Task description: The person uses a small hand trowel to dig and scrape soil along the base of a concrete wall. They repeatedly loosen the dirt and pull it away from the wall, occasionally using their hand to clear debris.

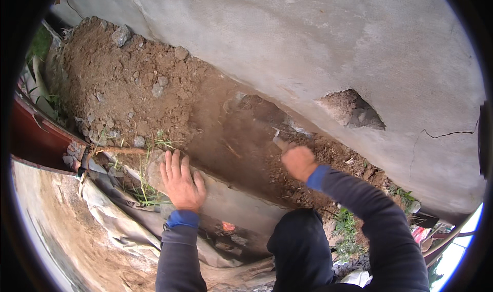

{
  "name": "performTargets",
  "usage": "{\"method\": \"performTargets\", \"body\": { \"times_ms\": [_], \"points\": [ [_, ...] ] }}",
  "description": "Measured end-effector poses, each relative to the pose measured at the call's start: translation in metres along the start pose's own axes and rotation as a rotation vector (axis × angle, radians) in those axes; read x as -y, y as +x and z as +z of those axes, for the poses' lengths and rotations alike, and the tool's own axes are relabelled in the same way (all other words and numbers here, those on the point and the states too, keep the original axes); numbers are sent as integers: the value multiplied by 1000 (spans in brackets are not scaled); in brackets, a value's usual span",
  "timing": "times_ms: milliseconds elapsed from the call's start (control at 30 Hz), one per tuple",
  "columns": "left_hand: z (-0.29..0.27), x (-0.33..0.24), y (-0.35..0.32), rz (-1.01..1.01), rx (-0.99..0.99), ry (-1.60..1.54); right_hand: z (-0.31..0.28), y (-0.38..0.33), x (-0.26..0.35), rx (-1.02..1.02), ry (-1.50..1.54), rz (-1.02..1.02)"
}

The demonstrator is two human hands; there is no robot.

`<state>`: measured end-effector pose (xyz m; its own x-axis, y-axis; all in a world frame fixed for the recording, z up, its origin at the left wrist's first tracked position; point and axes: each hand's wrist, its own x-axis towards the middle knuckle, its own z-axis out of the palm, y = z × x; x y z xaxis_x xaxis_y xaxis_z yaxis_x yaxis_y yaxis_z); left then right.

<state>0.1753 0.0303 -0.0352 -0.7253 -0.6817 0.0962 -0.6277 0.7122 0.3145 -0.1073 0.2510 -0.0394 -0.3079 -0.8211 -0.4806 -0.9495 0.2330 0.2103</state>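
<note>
My right hand (pixel 299 162) is closed round a hand tool with a pale handle and a bent metal neck (pixel 277 134); its working end is hard to make out against the soil. The tool is over a trench of brown dirt (pixel 231 138) at the foot of the wall. My left hand (pixel 181 181) lies flat with its fingers apart, on the near concrete edge (pixel 241 199) that borders the trench. Nothing is in it. Loose, crumbly soil (pixel 303 186) lies beside and below my right hand.
A grey plastered wall (pixel 308 35) with a broken hole (pixel 354 108) and a crack runs along the far side. Heaped dirt with stones (pixel 121 35) is at the left, near a red metal channel (pixel 43 133). Crumpled sheeting (pixel 115 215) and weeds (pixel 346 230) lie nearer me.
</note>
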Motion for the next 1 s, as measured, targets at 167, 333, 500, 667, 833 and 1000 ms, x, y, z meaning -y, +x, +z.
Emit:
{"method": "performTargets", "body": {
  "times_ms": [167,333,500,667,833,1000],
  "points": [
    [0,-1,0,-7,-7,10,-3,46,-14,51,196,136],
    [0,1,1,5,-10,1,32,31,37,-37,155,-7],
    [1,2,-2,-7,0,15,27,-22,-30,111,128,-13],
    [0,0,-2,-7,-3,3,16,37,32,-89,423,172],
    [1,1,0,-5,-13,3,30,1,36,-81,540,97],
    [2,1,-2,1,10,30,18,22,25,-187,533,340]
  ]
}}
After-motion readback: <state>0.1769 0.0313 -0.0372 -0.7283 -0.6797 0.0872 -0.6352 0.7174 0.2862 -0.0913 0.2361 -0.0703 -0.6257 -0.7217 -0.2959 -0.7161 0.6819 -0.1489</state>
